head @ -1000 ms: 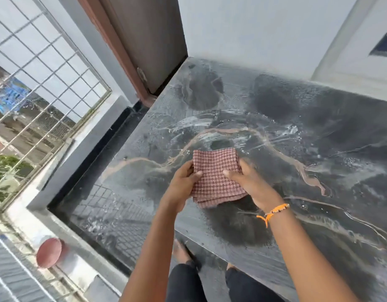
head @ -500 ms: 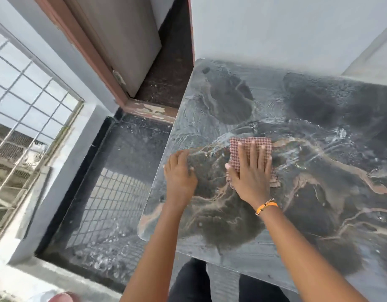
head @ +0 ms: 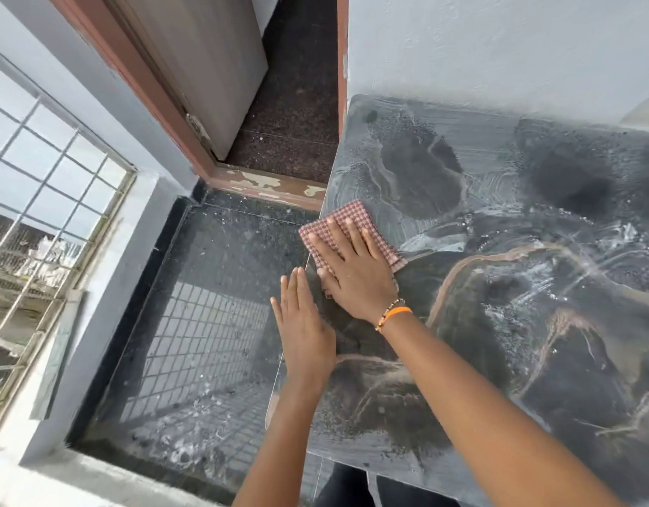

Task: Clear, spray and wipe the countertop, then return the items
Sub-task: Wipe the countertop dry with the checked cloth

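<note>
I have my right hand (head: 355, 276) pressed flat on the folded checked cloth (head: 346, 232), fingers spread over it rather than curled around it, so this grip is released and only pushing down. A flat palm spreads the pressure and keeps the folded pad from bunching, which I judge suits wiping. The cloth sits at the left edge of the tabletop (head: 535, 287), one corner reaching past the edge, so I take this as working the wet film off the side. My left hand (head: 304, 334) lies open and flat just beside the right one, over the same edge, holding nothing; it looks placed to steady me, or to catch what comes off.

The tabletop is dark stone with pale brown veins, wet and streaked with whitish smears, and bare of any items, so I judge the clearing and spraying done and the wiping under way. It butts against a pale wall (head: 498, 49). To the left the dark floor (head: 205, 305) is wet and mirrors the barred window (head: 41, 195). A door (head: 205, 67) in a brown frame stands ahead.
</note>
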The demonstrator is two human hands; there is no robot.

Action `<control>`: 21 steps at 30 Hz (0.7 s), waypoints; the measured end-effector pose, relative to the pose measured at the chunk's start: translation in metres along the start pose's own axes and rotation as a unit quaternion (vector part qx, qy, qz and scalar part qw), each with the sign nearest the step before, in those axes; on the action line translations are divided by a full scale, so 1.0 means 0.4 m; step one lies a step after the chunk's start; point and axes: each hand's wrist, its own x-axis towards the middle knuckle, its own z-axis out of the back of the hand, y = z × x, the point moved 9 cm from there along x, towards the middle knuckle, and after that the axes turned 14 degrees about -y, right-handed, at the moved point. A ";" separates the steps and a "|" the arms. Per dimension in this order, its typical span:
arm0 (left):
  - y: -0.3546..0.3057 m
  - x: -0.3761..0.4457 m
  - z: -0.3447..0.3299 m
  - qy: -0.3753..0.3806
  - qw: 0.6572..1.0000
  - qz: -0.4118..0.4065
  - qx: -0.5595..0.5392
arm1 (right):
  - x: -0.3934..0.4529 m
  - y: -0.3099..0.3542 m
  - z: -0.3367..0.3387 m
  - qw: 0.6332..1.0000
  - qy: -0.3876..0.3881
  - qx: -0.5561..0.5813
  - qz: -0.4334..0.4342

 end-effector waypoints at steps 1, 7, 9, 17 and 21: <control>-0.010 0.006 -0.008 0.004 1.000 -0.012 0.006 | 0.026 -0.028 0.002 1.000 -0.005 -0.002 -0.011; -0.057 0.031 -0.068 0.047 0.998 -0.034 0.034 | 0.029 -0.314 0.042 0.985 -0.039 -0.016 -0.165; -0.056 0.026 -0.077 0.051 0.998 -0.021 0.032 | -0.037 -0.406 0.060 0.969 -0.049 -0.022 -0.242; -0.043 0.027 -0.075 0.027 1.000 -0.015 0.001 | -0.183 -0.239 0.055 0.970 -0.031 -0.031 -0.238; -0.042 0.045 -0.057 0.007 0.999 0.003 -0.042 | -0.023 -0.072 0.017 0.999 -0.006 -0.018 -0.049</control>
